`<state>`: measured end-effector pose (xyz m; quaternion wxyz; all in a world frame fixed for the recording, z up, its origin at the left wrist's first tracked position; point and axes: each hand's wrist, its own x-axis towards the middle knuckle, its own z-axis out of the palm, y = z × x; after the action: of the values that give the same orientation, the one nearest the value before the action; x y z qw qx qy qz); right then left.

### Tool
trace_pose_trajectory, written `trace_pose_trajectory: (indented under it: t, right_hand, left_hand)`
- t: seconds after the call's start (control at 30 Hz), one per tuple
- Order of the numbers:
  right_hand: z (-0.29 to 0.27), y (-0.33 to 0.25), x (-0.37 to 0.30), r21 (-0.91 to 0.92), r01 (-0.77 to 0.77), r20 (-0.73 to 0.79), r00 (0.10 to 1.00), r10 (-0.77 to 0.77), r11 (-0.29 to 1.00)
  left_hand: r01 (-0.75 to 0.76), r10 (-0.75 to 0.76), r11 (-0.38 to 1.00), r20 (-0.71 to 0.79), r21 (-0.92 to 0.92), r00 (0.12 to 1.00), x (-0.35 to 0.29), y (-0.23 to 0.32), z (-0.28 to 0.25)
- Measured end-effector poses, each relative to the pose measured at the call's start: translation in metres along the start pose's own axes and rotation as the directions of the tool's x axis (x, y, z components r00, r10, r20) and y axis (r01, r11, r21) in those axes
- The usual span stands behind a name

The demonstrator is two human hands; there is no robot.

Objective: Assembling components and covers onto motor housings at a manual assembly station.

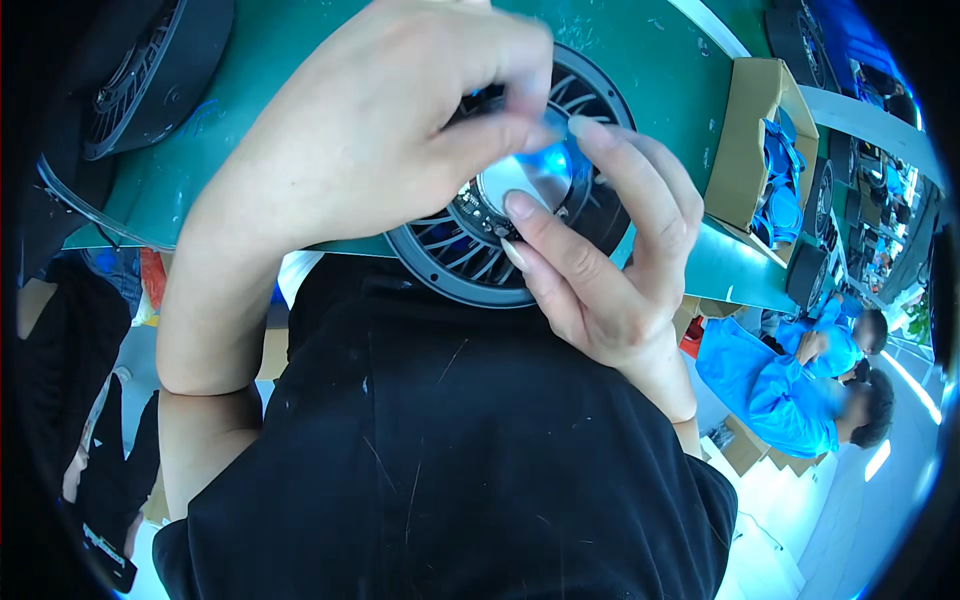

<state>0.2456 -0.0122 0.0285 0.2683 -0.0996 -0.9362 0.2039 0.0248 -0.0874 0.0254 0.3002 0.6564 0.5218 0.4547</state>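
A round black fan-like housing [452, 264] with a grille of radial spokes lies on the green table in front of me. At its centre is a shiny silver disc [508, 184] with a blue sheen on its upper right. Part of a small circuit board [478, 212] shows beside the disc. My right hand [625, 245] grips the disc, its fingertips pressed on and around its edge. My left hand [410, 120] reaches over the housing, its fingers curled and blurred at the tips near the blue sheen. Whatever is between them is hidden.
A cardboard box [745, 140] of round blue pieces [782, 190] stands to the right on the green table [670, 90]. Another black wheel-shaped housing [150, 80] is at the upper left. People in blue [770, 385] sit at the far right; someone in dark clothes [70, 330] is at left.
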Motion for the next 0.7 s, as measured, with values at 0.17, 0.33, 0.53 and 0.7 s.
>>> trace_pose_trajectory:
  t: [0.17, 0.33, 0.53, 0.7]
  right_hand:
    - [0.002, 0.004, -0.005, 0.013, 0.005, 0.119, 0.993, -0.007, 1.0]
    - [-0.006, 0.002, -0.002, -0.049, 0.006, 0.268, 0.963, 0.007, 0.999]
    - [-0.008, -0.008, 0.005, -0.186, 0.072, 0.318, 0.948, -0.01, 0.98]
    - [0.0, -0.02, 0.005, -0.35, 0.12, 0.286, 0.958, -0.016, 0.929]
  left_hand:
    - [-0.017, -0.102, 0.953, -0.372, -0.303, 0.922, -0.017, -0.015, 0.016]
    - [0.058, -0.273, 0.916, -0.51, -0.398, 0.815, -0.031, -0.011, 0.033]
    - [0.404, -0.438, 0.897, -0.477, -0.179, 0.762, -0.038, -0.008, 0.055]
    - [0.414, -0.471, 0.881, -0.492, -0.228, 0.732, -0.032, -0.007, 0.055]
